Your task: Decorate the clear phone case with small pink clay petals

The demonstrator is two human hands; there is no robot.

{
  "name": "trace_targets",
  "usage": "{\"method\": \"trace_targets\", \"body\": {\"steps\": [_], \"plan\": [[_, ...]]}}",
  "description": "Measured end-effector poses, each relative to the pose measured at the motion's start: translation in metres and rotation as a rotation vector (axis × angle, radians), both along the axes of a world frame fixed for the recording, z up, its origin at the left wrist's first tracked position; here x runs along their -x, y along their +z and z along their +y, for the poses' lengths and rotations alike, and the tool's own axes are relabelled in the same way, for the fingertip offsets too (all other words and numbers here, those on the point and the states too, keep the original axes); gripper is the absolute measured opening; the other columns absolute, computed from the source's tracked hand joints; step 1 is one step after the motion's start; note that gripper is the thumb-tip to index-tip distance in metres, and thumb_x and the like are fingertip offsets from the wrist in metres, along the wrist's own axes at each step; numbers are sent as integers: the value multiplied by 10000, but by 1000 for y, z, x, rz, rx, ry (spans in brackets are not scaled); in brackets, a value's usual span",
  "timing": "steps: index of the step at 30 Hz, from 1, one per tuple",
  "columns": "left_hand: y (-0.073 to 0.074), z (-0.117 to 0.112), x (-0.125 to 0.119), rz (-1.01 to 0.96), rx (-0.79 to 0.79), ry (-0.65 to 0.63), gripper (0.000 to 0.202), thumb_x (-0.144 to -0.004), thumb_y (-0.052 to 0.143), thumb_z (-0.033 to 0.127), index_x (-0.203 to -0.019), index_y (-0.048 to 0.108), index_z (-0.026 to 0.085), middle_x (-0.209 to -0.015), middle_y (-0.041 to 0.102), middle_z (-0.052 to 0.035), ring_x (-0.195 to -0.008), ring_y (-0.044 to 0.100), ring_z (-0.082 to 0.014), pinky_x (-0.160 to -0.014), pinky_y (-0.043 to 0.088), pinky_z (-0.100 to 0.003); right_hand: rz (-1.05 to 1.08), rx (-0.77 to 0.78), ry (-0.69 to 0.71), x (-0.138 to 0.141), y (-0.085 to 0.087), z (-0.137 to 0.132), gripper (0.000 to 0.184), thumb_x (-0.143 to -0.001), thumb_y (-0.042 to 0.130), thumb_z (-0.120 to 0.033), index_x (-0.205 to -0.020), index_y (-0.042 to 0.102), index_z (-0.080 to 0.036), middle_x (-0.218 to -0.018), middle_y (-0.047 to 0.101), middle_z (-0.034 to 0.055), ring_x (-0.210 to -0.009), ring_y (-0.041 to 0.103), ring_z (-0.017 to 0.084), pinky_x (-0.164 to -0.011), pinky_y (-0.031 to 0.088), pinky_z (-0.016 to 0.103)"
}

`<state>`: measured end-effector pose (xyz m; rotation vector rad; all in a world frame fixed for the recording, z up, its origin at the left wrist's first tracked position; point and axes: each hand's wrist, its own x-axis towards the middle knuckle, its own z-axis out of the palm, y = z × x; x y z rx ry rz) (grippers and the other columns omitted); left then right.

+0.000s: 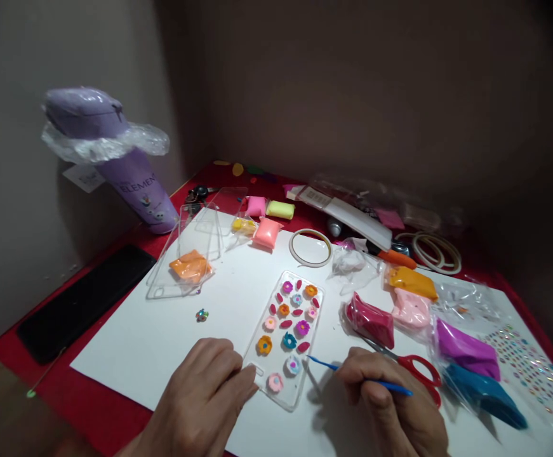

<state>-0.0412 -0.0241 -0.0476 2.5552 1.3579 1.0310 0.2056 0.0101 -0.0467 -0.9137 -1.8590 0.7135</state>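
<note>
A clear phone case (252, 363) lies on the white sheet, dotted with small clay flowers and dark pink petal shapes. My left hand (204, 393) grips its lower left edge near the camera cutout, fingers curled together and thumb mostly hidden. In my right hand (390, 400) is a thin blue modelling tool (324, 363), pinched between thumb and fingers. Its fine tip hovers by the case's right edge, close to a light blue flower (293, 364) with a purple centre. Below that flower sits a pale pink one (275, 382).
Right of the case are red-handled scissors (421, 370), wrapped clay packs such as crimson (370, 320) and teal (486, 393), and a rhinestone sheet (528, 362). Behind lies a tape roll (311, 247). At left are clear cases (162, 285), a black phone (86, 298) and a purple tumbler (128, 184).
</note>
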Motion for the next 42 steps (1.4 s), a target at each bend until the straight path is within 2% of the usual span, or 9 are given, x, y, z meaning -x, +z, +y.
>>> {"method": "trace_targets", "body": {"steps": [18, 25, 31, 36, 42], "plan": [[-1, 0, 0, 7, 17, -3, 202, -873, 443, 47, -879, 601, 173, -693, 508, -20, -677, 473, -161, -615, 387, -305, -23, 14, 3, 2, 1, 2, 284, -1010, 363, -322, -853, 565, -199, -625, 533, -4, -540, 538, 132, -493, 404, 249], [-8, 0, 4, -6, 23, -50, 284, -790, 444, -37, -949, 616, 124, -737, 488, -47, -715, 447, -176, -625, 342, -324, -32, 30, 1, 3, 5, 2, 250, -1000, 377, -277, -865, 574, -205, -638, 554, -6, -546, 549, 130, -497, 413, 243], [-9, -1, 4, -3, 17, -62, 278, -781, 437, -31, -934, 609, 125, -770, 504, -65, -762, 446, -195, -651, 345, -340, -36, 54, -80, 4, 4, -1, 254, -991, 389, -225, -819, 575, -204, -657, 567, -8, -575, 564, 118, -538, 442, 230], [-5, 1, 3, 36, 19, -51, 282, -792, 387, -45, -868, 601, 123, -719, 474, -47, -697, 398, -170, -614, 304, -320, -30, 47, -48, 3, 2, -1, 234, -985, 389, -220, -845, 577, -209, -663, 565, -8, -594, 567, 121, -547, 438, 235], [-4, 2, 2, 26, 6, -25, 221, -806, 420, -49, -806, 565, 118, -731, 451, -39, -688, 366, -148, -613, 276, -312, -45, 62, 0, 4, 5, 3, 241, -989, 378, -234, -831, 559, -212, -654, 554, -15, -563, 543, 107, -520, 418, 226]]}}
